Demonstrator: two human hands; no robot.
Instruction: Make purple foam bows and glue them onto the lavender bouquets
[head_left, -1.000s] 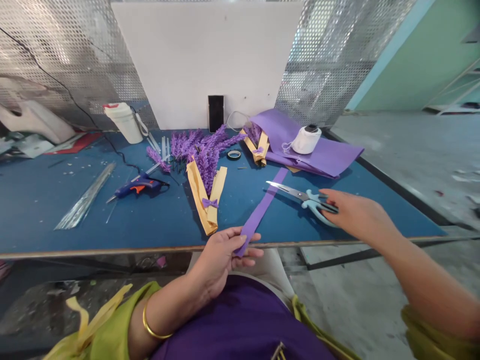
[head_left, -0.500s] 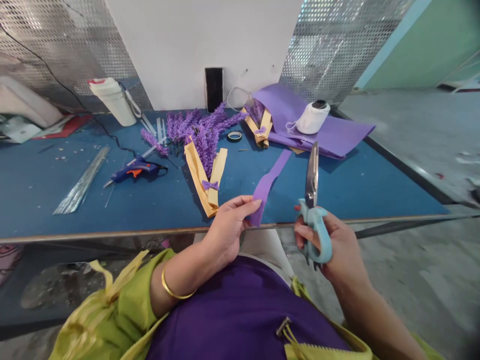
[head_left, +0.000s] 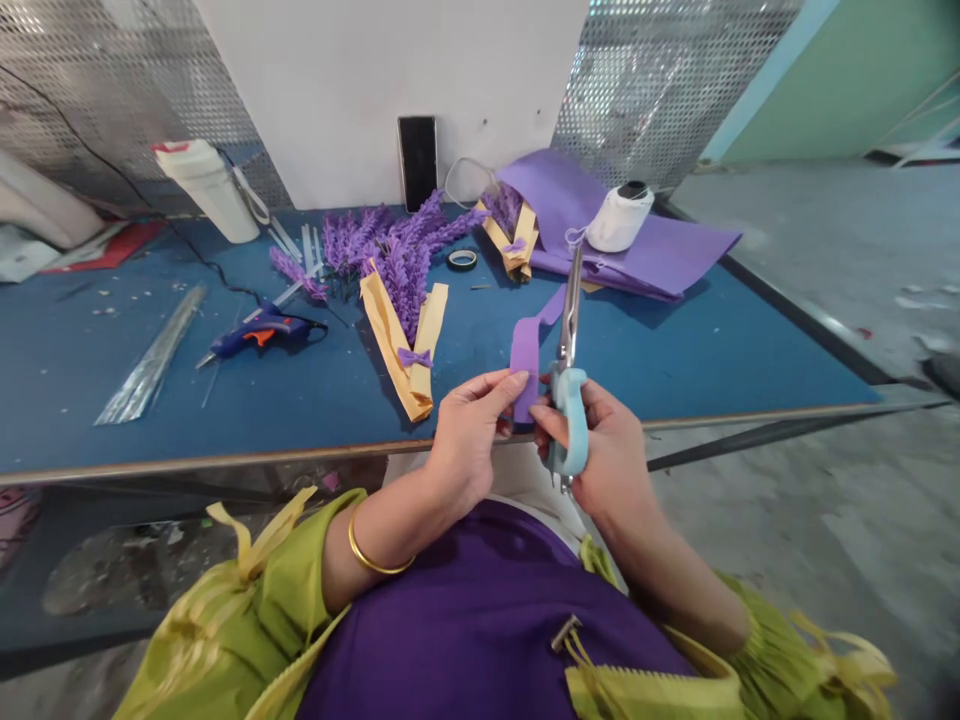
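My left hand (head_left: 471, 425) pinches the lower part of a purple strip (head_left: 526, 350) above the table's front edge. The scissors (head_left: 570, 400) with light blue handles are in my right hand (head_left: 600, 440), blades pointing up and away. Its thumb reaches the lower right edge of the strip. To the left of the strip lies a wrapped lavender bunch (head_left: 406, 290) in yellow paper with a purple bow (head_left: 415, 357). A smaller wrapped bunch (head_left: 512, 235) is farther back, beside the folded purple sheet (head_left: 675, 250).
A blue glue gun (head_left: 262, 330), clear sticks (head_left: 154, 355) and a white bottle (head_left: 210, 190) are on the left. Behind the flowers a phone (head_left: 418, 163) leans on the board. A black tape roll (head_left: 461, 260) lies mid-table; a white thread spool (head_left: 620, 217) stands on the purple sheet.
My right hand has moved left with the scissors, up to the strip. The strip is now more upright and bent at its upper part, still pinched by my left hand. The view has shifted slightly.
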